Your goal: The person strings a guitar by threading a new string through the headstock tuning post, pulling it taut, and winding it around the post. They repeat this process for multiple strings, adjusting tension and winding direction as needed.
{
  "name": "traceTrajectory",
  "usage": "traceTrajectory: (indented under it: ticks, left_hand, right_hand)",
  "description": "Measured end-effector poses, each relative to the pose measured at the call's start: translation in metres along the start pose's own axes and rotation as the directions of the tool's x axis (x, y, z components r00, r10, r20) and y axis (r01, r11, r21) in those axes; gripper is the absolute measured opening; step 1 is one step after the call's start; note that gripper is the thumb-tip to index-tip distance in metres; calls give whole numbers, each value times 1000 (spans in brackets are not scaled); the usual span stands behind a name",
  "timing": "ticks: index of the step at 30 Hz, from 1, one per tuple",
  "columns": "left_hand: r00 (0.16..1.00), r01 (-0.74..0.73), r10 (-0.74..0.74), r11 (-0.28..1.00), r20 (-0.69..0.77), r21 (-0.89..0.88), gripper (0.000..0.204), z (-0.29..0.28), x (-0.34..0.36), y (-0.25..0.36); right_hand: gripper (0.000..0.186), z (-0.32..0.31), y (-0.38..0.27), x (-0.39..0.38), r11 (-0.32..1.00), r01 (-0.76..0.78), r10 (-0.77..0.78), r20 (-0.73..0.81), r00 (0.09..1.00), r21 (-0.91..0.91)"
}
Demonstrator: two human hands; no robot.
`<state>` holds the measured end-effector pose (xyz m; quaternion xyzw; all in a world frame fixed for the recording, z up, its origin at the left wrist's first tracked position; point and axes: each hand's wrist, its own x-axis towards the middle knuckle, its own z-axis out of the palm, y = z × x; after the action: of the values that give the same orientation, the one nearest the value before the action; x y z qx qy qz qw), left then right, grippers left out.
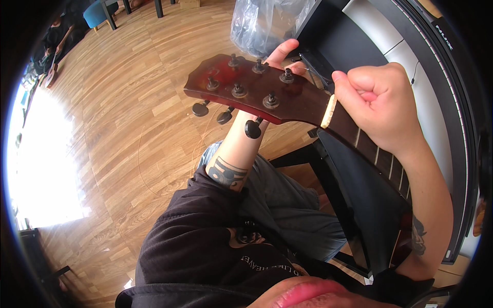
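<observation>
A dark red guitar headstock [241, 84] with black tuning pegs slants across the middle. Its neck [382, 146] runs down to the right past a pale nut [328, 111]. From behind the headstock my left hand [284, 53] reaches up at its far edge. One finger is stretched out and another bends near the tuning post [287, 76] closest to the nut; the rest are hidden. My right hand [377, 100] is closed in a fist just above the nut, thumb pressed to the fingers. Whatever it pinches is too fine or hidden to make out.
A clear plastic bag [262, 25] stands at the far side. An electronic keyboard [431, 46] curves along the right. Thin loose strings [141, 164] lie on the wooden floor at left. A blue stool [94, 14] and another person [61, 36] with a guitar are far left.
</observation>
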<state>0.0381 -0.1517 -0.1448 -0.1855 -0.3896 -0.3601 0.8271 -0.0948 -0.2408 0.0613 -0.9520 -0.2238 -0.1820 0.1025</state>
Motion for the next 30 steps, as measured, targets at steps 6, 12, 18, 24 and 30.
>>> traceTrajectory:
  ticks: [6, 12, 18, 24, 30]
  left_hand:
    - [979, -108, 125, 988, 160, -112, 56, -3, 15, -19]
    - [999, 26, -26, 999, 19, -27, 54, 6, 4, -7]
    - [998, 15, -11, 999, 68, -52, 62, -1, 1, 0]
    - [993, 93, -91, 996, 82, -18, 73, -6, 2, 13]
    - [997, 43, -40, 998, 65, -46, 64, -3, -1, 4]
  right_hand:
    - [36, 0, -1, 0, 1000, -21, 21, 1, 1000, 23]
    - [34, -2, 1, -3, 995, -100, 100, 15, 995, 25]
    - [36, -3, 0, -4, 996, -86, 86, 13, 996, 2]
    - [38, -2, -1, -3, 999, -42, 42, -12, 999, -3]
    - [39, -2, -2, -3, 999, -40, 40, 2, 999, -10]
